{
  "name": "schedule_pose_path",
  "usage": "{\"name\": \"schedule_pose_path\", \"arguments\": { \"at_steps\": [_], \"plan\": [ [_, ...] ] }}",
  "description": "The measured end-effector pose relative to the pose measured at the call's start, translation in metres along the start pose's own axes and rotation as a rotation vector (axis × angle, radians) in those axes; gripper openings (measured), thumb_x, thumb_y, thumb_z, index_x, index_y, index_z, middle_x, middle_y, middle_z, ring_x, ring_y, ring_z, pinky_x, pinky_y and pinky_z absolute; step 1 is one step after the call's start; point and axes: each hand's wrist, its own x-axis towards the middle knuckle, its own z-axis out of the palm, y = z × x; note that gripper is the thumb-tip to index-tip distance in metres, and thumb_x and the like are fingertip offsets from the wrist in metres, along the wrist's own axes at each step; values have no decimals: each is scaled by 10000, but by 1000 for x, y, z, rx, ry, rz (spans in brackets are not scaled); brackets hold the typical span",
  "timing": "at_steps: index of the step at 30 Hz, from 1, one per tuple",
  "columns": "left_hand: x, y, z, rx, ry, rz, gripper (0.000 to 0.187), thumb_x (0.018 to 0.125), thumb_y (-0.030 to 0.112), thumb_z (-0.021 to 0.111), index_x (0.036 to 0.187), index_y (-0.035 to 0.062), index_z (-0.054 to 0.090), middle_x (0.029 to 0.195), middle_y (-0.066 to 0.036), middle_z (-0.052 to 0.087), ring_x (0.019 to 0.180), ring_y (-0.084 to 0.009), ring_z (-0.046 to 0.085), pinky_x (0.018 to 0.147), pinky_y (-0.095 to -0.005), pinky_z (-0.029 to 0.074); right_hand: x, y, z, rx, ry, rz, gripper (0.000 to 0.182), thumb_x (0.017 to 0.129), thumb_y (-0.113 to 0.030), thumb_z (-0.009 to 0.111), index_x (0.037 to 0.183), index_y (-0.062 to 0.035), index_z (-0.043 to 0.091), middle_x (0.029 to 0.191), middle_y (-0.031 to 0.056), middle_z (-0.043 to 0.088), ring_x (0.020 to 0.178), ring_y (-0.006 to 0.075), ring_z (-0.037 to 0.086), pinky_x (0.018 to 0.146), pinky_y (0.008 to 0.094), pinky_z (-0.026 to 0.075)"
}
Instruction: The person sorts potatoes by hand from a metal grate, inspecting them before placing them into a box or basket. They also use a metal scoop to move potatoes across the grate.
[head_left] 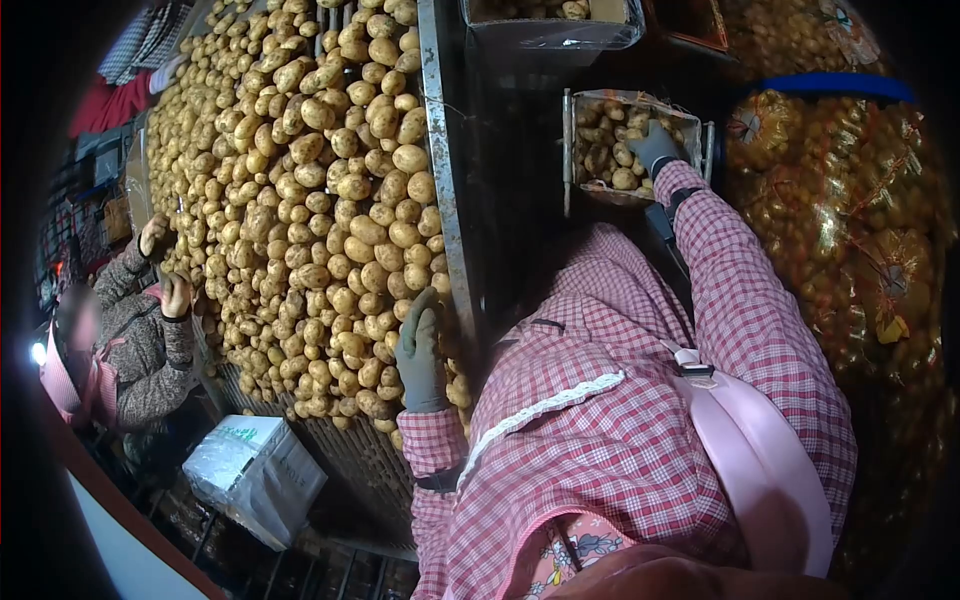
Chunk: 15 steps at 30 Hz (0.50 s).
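Many potatoes cover a slatted sorting surface, bounded on its right by a metal edge. My left hand, in a grey glove, rests on the potatoes beside that edge; how its fingers close and whether they hold a potato is unclear. My right hand, also gloved in grey, reaches into a lined crate with potatoes in it. Its fingertips are among the potatoes, and what they hold, if anything, is hidden.
Net bags of potatoes are stacked at the right. Boxes stand at the top, one holding potatoes. Across the surface, a co-worker has both bare hands at the potatoes. A wrapped white box stands lower left. A red sleeve shows upper left.
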Motion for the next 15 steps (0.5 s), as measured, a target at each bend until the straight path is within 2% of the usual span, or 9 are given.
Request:
{"name": "schedule_pose_path", "arguments": {
  "at_steps": [1,4,5,6,8,9,12,13,15],
  "plan": [
    [1,4,1,17,-8,-4,423,1049,230,512,1375,-30,583,1371,-144,611,1270,-227,563,1091,-338,429,-1,-4,0,85,17,-32,666,814,-327,797,1336,9,555,1169,246,677,1093,362,659,934,463,520],
    [7,12,6,-29,-2,-24,422,1046,228,515,1373,-28,586,1357,-138,623,1252,-221,577,1084,-330,434,-16,-13,-37,525,-278,381,567,834,-402,787,1228,-35,609,953,171,663,796,287,649,719,466,543],
    [8,12,7,-31,-6,-18,419,1045,227,515,1370,-27,589,1349,-136,629,1245,-218,581,1080,-327,436,-6,3,-30,644,-240,513,494,844,-476,767,1125,-96,624,813,110,593,571,205,526,526,370,478],
    [11,10,6,-34,-12,-12,416,1044,225,515,1367,-25,592,1341,-134,634,1239,-215,584,1076,-323,438,-1,20,-31,841,-336,553,412,885,-471,728,1091,-130,623,807,90,611,497,179,492,455,297,418],
    [16,6,5,-36,-14,2,406,1042,220,515,1358,-21,600,1326,-131,643,1229,-211,590,1067,-318,443,-27,10,-44,1065,-358,436,330,929,-438,689,1085,-155,623,765,59,603,496,173,492,425,277,375],
    [18,3,5,-34,-9,9,400,1041,217,515,1353,-18,606,1319,-130,647,1225,-210,592,1063,-317,445,-31,10,-51,1136,-427,445,276,972,-414,629,1083,-162,624,760,51,615,493,172,493,433,289,376],
    [20,0,7,-58,2,19,374,1039,207,523,1328,-7,626,1301,-129,656,1217,-211,597,1048,-317,455,-50,7,-57,1245,-491,354,309,987,-443,579,1073,-151,633,767,70,640,491,186,500,448,294,387],
    [20,1,8,-69,2,22,372,1039,206,525,1326,-7,627,1298,-129,657,1215,-211,598,1047,-318,456,-53,4,-58,1258,-479,378,356,1003,-457,529,1059,-128,652,808,94,678,504,205,533,458,303,396],
    [21,0,9,-77,-4,29,370,1038,203,530,1324,-9,628,1296,-130,658,1214,-211,599,1046,-318,458,-60,-6,-58,1296,-453,376,369,1007,-453,523,1058,-117,665,819,100,690,542,213,578,462,306,419]
  ]
}}
